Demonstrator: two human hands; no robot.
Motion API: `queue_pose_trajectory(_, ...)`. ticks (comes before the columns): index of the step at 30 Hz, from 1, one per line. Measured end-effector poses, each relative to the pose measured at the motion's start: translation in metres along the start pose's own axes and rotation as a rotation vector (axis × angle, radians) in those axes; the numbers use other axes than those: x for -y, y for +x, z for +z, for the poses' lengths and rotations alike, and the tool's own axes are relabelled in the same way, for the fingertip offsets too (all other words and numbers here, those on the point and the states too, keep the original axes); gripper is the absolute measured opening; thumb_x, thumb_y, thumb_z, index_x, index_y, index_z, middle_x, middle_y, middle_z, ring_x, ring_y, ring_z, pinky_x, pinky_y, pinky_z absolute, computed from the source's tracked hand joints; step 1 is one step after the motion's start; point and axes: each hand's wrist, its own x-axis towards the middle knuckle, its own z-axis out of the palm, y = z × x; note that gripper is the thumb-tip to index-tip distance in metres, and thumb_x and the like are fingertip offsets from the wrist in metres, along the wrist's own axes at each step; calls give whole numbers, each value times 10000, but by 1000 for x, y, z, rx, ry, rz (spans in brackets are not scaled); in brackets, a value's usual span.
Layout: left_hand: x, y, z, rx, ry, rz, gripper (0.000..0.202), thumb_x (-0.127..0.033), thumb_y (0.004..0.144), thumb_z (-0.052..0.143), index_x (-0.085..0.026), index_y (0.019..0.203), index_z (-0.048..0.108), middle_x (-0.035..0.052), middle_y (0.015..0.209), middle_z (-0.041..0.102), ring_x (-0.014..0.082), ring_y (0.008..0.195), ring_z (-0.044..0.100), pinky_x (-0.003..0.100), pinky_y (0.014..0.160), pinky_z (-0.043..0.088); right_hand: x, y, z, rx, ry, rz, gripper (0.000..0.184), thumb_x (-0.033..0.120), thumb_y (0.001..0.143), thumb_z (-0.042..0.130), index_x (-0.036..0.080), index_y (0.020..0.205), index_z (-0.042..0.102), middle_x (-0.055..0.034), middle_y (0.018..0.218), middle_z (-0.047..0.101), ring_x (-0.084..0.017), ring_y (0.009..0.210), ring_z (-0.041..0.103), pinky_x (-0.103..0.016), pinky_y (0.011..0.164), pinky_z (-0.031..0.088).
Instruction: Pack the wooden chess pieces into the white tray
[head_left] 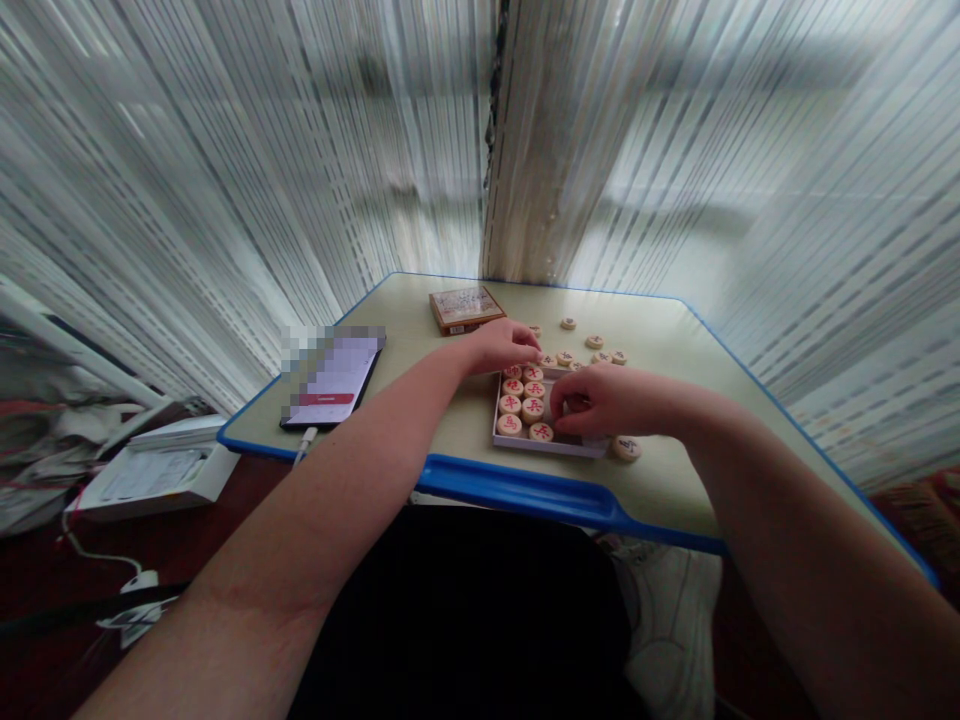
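Note:
An open white box (496, 420) on the table holds rows of round wooden Chinese chess pieces (532, 408) with red characters, filling its left part. My left hand (504, 344) reaches over the box's far left corner, fingers bent together, their tips against a loose wooden piece (548, 360) just beyond the far wall. I cannot see whether they grip it. My right hand (604, 398) is curled down into the right part of the box, thumb and forefinger beside the nearest red pieces. Anything inside its fingers is hidden.
Several loose pieces (595, 342) lie beyond the box, and one piece (627, 448) sits right of it. A brown flat box (466, 308) is at the back. A tablet (330, 385) with a cable lies left. A blue rim (517, 488) edges the table.

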Motion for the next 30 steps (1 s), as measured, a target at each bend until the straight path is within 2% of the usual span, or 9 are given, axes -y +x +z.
queue_pose_trajectory(10, 2, 1, 0, 9, 26, 11, 299, -301, 668, 585, -94, 862, 680, 66, 792, 677, 161, 741, 592, 248, 668, 444, 4, 0, -1, -7, -55, 53, 309, 475, 720, 523, 198, 800, 635, -17, 677, 608, -118, 565, 482, -233, 513, 311)
queue_pose_trajectory(17, 2, 1, 0, 7, 27, 19, 301, -300, 660, 586, -89, 851, 682, 63, 767, 673, 157, 713, 586, 248, 656, 443, 3, 2, 1, -19, -103, 25, 318, 468, 750, 491, 182, 769, 627, -16, 637, 588, -107, 528, 451, -237, 506, 293)
queue_pose_trajectory(23, 3, 1, 1, 8, 8, 11, 311, -307, 658, 589, -86, 857, 677, 67, 775, 670, 153, 705, 584, 249, 663, 441, 5, -1, 0, 5, -42, 26, 275, 445, 694, 559, 190, 779, 617, -7, 681, 594, -107, 566, 471, -221, 509, 306)
queue_pose_trajectory(30, 2, 1, 1, 9, 22, 8, 305, -307, 666, 585, -92, 860, 679, 60, 770, 672, 154, 716, 586, 240, 644, 435, 6, 1, 0, -2, -48, 42, 296, 470, 689, 552, 184, 748, 602, -14, 689, 595, -106, 555, 462, -220, 499, 302)
